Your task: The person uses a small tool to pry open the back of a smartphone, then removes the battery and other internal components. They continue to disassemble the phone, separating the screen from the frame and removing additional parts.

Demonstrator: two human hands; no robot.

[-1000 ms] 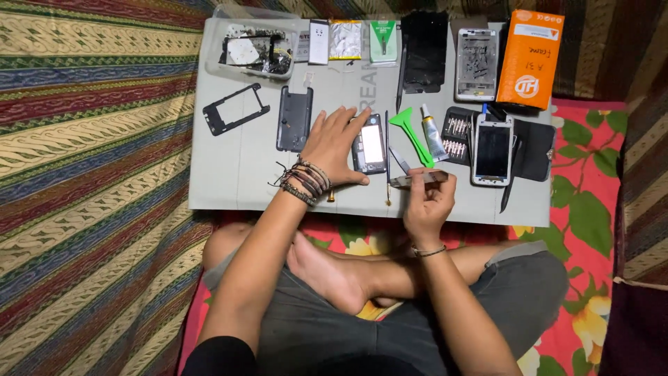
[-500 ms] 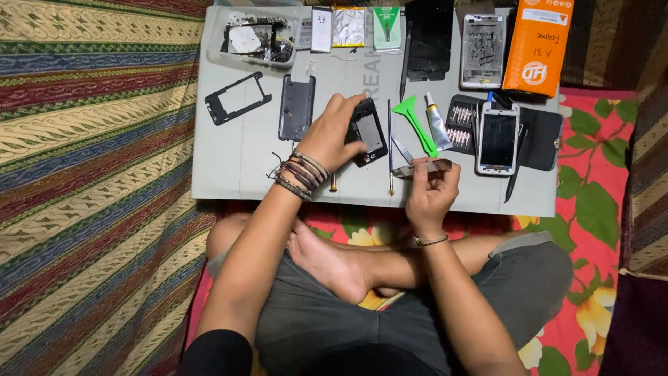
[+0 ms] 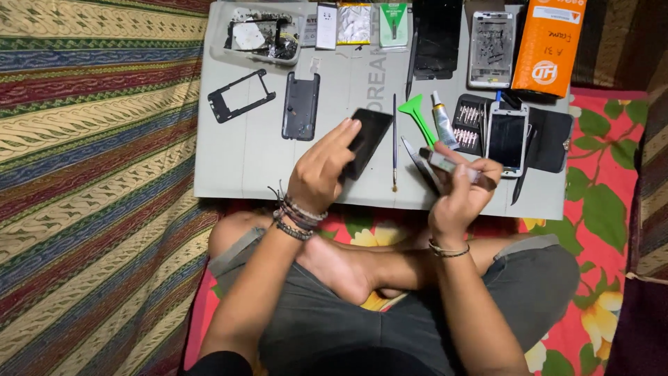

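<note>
2 hands at work over a grey board (image 3: 243, 167) of phone parts.
The left hand (image 3: 321, 170) grips a black phone (image 3: 367, 139), tilted toward 1 o'clock; the right hand (image 3: 463, 191) pinches a slim metal tool (image 3: 452, 165), at 3 o'clock from it.

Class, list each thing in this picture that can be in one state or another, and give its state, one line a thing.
Left hand: shut on the black phone, lifted off the board.
Right hand: shut on a thin tool.
White phone: flat, screen dark.
Back cover: off, lying alone.
Black frame: bare, empty.
Bit case: open.
Orange box: shut.
</note>
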